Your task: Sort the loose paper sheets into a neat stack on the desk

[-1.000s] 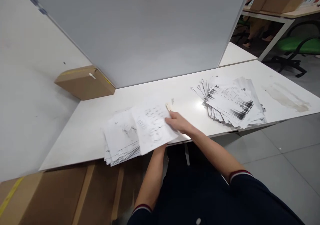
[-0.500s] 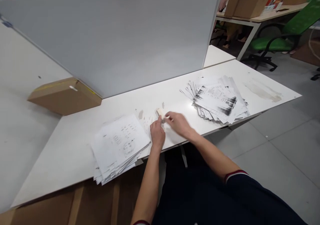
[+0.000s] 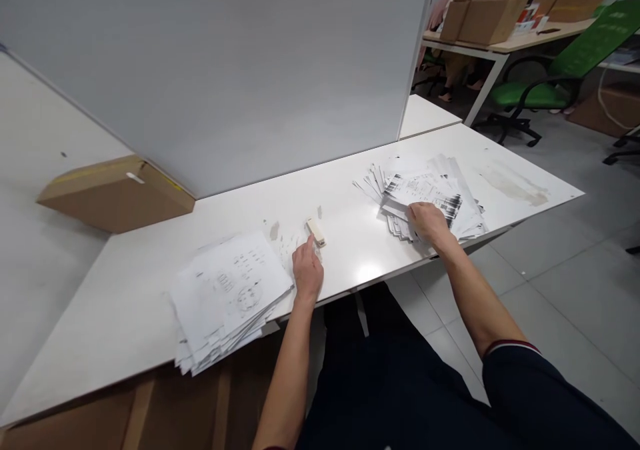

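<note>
On the white table lies a small cream-coloured stapler (image 3: 315, 231). The extended index finger of my left hand (image 3: 307, 270) touches its near end, with the other fingers loosely bent and holding nothing visible. My right hand (image 3: 430, 225) is at the near left edge of a messy stack of printed sheets (image 3: 463, 213), its fingers closed on the edge of the paper; the fingertips are partly hidden. Left of my left hand sits another, thicker pile of papers (image 3: 225, 290), its top sheet bearing faint printed drawings.
A grey-white panel (image 3: 240, 83) stands along the table's back edge. A cardboard box (image 3: 117, 193) leans at the back left. Grey stains (image 3: 515, 182) mark the tabletop. Beyond, at the right, are a green chair (image 3: 530, 93), a desk with stacked boxes (image 3: 493, 20) and part of a person.
My right hand has left the stapler and moved right onto the right-hand stack of sheets. My left hand has drawn back slightly, with a finger still at the stapler. The view has shifted a little.
</note>
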Demonstrator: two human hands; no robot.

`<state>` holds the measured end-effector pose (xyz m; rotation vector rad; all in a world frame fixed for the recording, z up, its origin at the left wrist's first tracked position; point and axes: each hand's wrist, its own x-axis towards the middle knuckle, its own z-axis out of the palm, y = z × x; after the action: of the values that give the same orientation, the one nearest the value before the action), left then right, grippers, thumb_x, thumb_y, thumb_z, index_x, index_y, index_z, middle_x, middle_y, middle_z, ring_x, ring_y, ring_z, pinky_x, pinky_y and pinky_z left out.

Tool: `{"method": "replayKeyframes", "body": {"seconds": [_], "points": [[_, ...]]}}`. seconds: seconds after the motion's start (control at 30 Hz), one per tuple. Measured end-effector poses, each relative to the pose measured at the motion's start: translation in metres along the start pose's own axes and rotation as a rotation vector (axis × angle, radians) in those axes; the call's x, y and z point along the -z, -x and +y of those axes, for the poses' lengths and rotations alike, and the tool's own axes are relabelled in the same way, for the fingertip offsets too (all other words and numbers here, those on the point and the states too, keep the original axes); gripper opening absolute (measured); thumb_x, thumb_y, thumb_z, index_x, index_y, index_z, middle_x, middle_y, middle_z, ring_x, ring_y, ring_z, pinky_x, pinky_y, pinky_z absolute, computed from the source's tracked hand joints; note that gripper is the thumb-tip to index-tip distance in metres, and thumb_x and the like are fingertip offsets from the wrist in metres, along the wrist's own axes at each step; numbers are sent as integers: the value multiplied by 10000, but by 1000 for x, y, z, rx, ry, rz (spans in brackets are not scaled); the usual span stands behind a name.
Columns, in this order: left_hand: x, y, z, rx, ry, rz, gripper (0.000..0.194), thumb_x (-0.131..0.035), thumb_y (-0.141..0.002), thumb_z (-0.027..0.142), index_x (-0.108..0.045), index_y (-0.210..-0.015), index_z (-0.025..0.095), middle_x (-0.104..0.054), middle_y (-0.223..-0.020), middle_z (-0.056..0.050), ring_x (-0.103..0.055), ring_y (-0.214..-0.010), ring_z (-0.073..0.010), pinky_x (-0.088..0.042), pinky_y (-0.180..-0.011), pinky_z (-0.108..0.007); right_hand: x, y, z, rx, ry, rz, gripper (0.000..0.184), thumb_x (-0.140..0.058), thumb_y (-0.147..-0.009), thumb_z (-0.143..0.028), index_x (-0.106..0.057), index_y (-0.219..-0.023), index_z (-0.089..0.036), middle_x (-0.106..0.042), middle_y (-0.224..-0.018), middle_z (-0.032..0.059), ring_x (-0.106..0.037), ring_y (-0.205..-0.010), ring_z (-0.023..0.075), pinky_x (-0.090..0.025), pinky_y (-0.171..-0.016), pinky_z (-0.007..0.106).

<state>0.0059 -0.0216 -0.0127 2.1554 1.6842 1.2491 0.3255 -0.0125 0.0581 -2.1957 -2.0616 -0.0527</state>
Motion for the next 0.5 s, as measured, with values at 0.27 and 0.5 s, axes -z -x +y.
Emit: {"method": "replayKeyframes", "body": {"seconds": [0.27,0.5], "points": [[2,3,10,-16,130,75,343,-423,-869,248,-573,-1166,165,-644,-1035,-114,-562,-1007,-197,-438,-925,-366,17,31,-44,39,-237,325,433,-247,-957,-312,-631,-1033,-126,-668,-960,136,-587,-891,223,-390,-773,297],[5,2,40,360,616,-27,474,-561,-815,392,-523,-1224,157,-645,-1067,-110,-603,-985,-177,-472,-887,-339,39,39,-61,-143,-1096,379,300,-518,-836,-419,-672,-873,-164,-666,-815,55,-591,-754,182,-446,-664,273]]}}
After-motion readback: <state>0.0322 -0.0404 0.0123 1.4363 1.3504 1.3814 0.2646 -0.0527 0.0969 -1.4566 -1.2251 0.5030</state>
